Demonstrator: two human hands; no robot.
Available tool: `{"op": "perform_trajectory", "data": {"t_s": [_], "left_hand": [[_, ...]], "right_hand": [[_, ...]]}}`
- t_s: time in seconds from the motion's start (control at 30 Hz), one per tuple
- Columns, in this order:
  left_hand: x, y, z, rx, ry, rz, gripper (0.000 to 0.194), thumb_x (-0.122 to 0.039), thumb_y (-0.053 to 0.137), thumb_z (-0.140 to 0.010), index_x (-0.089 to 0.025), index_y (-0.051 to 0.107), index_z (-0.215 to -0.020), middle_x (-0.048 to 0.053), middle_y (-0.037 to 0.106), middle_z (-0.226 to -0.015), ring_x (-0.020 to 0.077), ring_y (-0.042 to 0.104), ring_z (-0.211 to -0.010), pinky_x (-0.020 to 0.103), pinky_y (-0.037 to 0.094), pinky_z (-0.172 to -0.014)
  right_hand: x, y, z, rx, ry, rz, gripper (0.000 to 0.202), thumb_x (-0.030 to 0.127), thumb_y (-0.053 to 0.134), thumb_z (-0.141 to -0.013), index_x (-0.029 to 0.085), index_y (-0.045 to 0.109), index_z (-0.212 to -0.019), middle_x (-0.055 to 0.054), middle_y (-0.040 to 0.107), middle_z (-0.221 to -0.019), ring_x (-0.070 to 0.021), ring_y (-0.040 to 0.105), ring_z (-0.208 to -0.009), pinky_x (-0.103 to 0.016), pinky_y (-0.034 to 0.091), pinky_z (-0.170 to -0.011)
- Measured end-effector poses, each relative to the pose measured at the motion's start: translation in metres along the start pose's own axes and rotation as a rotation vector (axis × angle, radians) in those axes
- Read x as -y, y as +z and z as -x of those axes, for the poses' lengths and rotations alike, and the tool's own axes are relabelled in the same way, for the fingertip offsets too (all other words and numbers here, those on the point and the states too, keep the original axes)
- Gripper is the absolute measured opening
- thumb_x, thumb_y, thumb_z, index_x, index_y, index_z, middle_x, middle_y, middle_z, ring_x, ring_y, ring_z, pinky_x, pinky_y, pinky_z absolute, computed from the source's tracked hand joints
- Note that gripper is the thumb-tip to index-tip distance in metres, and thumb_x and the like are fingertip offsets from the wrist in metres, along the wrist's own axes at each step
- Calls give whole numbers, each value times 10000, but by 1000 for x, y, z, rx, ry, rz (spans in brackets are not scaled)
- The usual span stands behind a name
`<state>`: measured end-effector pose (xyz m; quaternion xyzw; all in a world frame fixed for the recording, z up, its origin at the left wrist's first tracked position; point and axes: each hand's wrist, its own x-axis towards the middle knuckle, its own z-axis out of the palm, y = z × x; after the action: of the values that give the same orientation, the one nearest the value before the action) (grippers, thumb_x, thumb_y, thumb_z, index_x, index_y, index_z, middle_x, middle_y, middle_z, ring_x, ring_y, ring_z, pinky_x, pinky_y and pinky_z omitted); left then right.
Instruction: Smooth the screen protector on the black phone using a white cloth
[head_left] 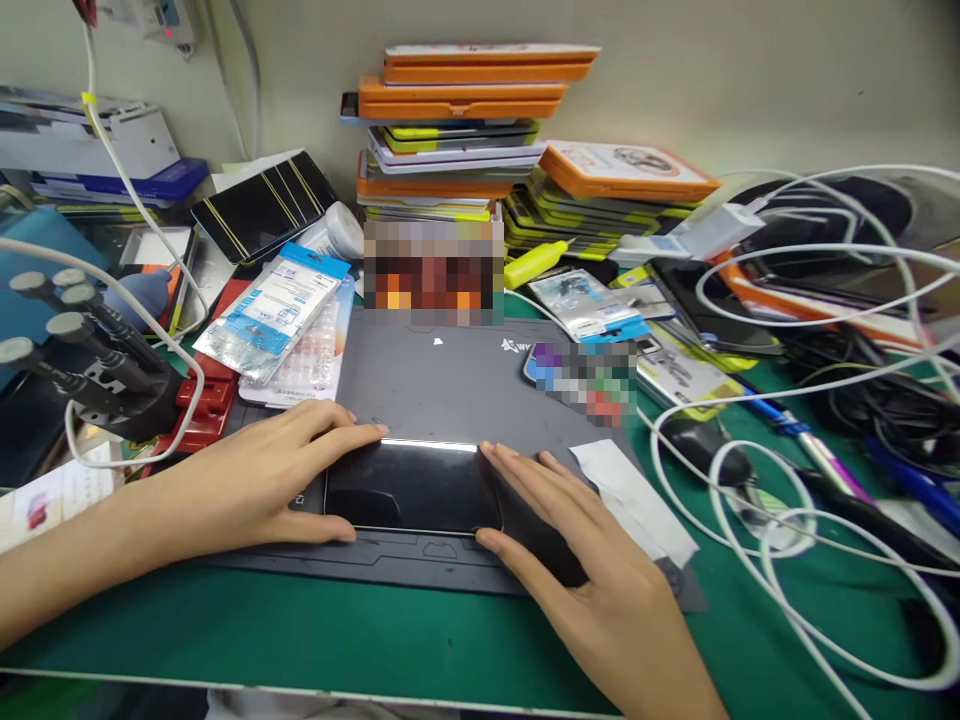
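Both hands' fingers (517,470) bracket the smartphone (412,487) by its ends; uneven pressure could skid it across the mat (420,370).

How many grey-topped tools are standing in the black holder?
5: the back-left tool; to its right, a rear tool and a nearer tool close together; a middle tool nearer still; and the front-left tool. More may be hidden.
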<state>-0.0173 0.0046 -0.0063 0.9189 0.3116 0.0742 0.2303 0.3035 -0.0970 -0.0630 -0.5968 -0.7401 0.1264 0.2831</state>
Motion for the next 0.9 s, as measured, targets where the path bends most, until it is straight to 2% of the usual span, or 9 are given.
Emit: {"op": "perform_trajectory", "data": {"t_s": [0.1,0.2,0.27,0.37,0.47,0.67,0.77,0.83,0.9], "left_hand": [[2,0,1,-23,17,-4,783,-482,789,-973,-292,429,-1641,155,619,-1442,336,655,-1294,430,582,-1042],[3,1,2,-34,38,-23,766,-477,799,-966,-277,455,-1621,151,638,-1398,328,658,-1260,438,578,-1043],[2,3,2,-54,51,-62,762,-501,803,-955,-254,480,-1600,155,640,-1394,342,647,-1272,476,556,-1087],[0,5,2,-78,45,-132,736,-565,785,-949,-204,542,-1542,169,638,-1385,370,643,-1273,531,537,-1117],[-1,4,2,-65,28,-158,697,-593,762,-957,-176,586,-1487,178,632,-1373,368,657,-1247,531,553,-1095],[1,0,1,-17,9,-159,682,-592,741,-976,-189,572,-1500,174,615,-1399,338,662,-1252,482,571,-1068],[1,0,1,-20,9,-161,674,-588,740,-978,-196,580,-1502,171,624,-1398,338,662,-1257,480,567,-1073],[1,1,1,-28,12,-163,685,-593,745,-972,-193,585,-1505,171,626,-1402,344,662,-1259,488,568,-1074],[2,2,2,-33,17,-176,697,-601,737,-975,-186,581,-1513,176,619,-1413,350,656,-1270,495,569,-1075]], "right_hand": [[5,-5,1,-67,-15,-57,536,419,593,-1096,399,486,-1621,35,619,-1579,-307,583,-1478,-482,590,-1143],[7,-13,3,-362,105,12,441,307,586,-1098,373,599,-1535,-18,719,-1445,-311,684,-1338,-491,585,-1111],[3,-16,5,-469,156,178,400,296,600,-1089,300,654,-1485,-88,747,-1368,-353,676,-1308,-541,550,-1117],[-10,-16,8,-402,140,336,336,360,578,-1096,218,719,-1367,-144,747,-1294,-392,662,-1253,-583,530,-1077],[-18,-14,10,-362,129,353,273,384,549,-1104,231,761,-1184,-123,759,-1193,-362,679,-1139,-569,535,-1030],[-8,-12,5,-352,140,398,281,344,526,-1107,210,759,-1024,-114,792,-1100,-324,727,-1017,-487,522,-935],[0,-10,4,-396,127,365,218,324,565,-1095,222,747,-1030,-93,796,-1091,-293,742,-1007,-446,539,-927],[7,-7,5,-469,112,289,152,293,603,-1086,225,737,-1062,-74,793,-1072,-256,748,-989,-397,566,-899],[16,-3,7,-525,30,201,90,237,654,-1065,217,735,-1097,-53,797,-1067,-216,759,-984,-348,588,-912]]}}
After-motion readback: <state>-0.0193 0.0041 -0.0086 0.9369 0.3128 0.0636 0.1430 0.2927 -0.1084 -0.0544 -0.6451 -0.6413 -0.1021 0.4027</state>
